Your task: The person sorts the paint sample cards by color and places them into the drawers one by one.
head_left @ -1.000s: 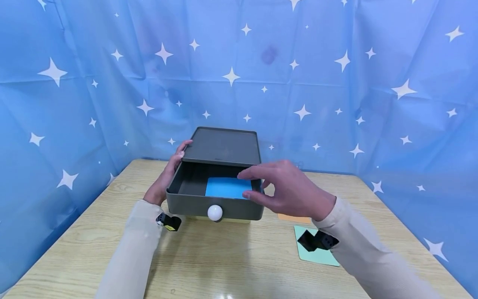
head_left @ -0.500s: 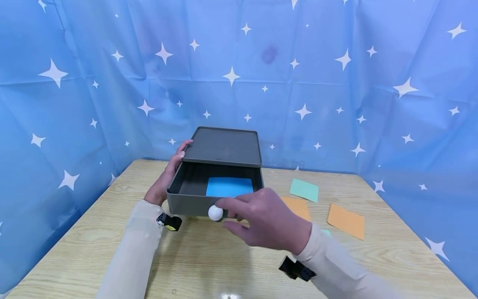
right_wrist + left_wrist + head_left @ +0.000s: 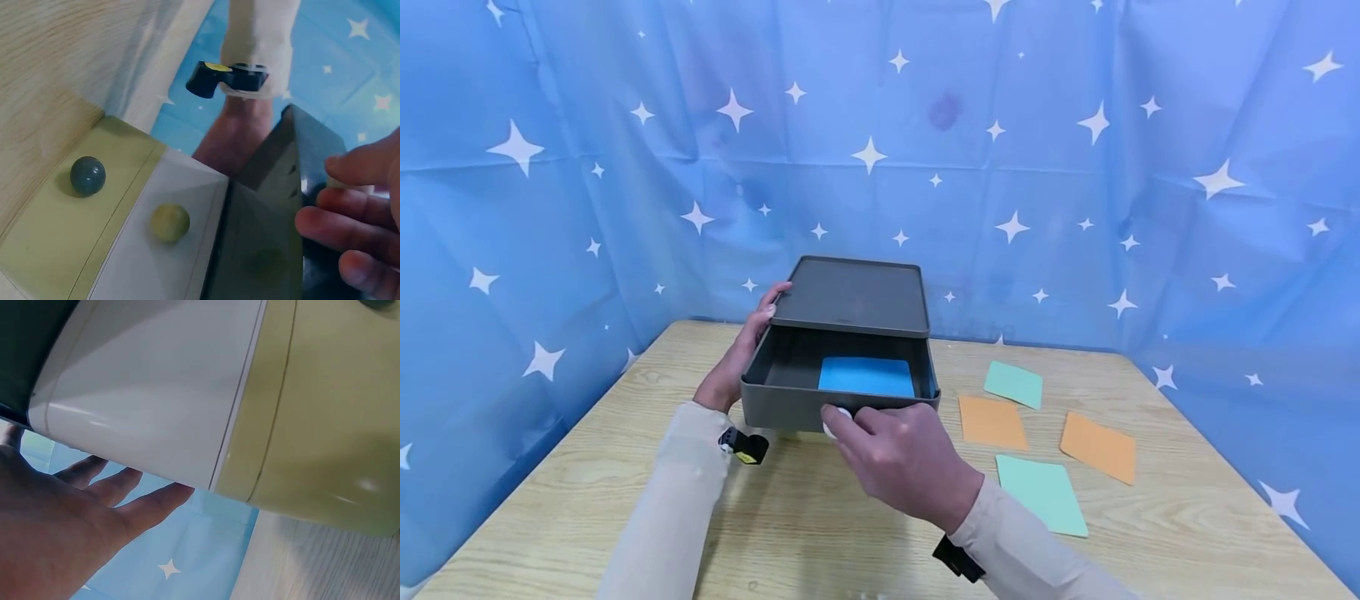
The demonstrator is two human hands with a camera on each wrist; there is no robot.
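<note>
A stacked drawer unit stands on the table, its dark grey top drawer [image 3: 782, 408] pulled out below the grey lid [image 3: 853, 293]. Inside lies a blue card [image 3: 867, 377]. My right hand [image 3: 906, 458] pinches the white round knob [image 3: 830, 432] on that drawer's front between thumb and fingers; the hand covers much of it. My left hand [image 3: 736, 354] rests along the unit's left side, fingers extended. In the left wrist view its fingers lie against the white middle drawer section [image 3: 150, 387].
Two green cards [image 3: 1013, 384] [image 3: 1042, 494] and two orange cards [image 3: 992, 422] [image 3: 1099, 447] lie on the wooden table [image 3: 820, 533] to the right. In the right wrist view, a yellow knob [image 3: 170, 222] and a dark knob [image 3: 87, 176] front the lower drawers. A starry blue curtain [image 3: 925, 192] hangs behind.
My right hand has moved from above the blue card down and left to the drawer's front and taken hold of the white knob. The left hand has stayed on the unit's side.
</note>
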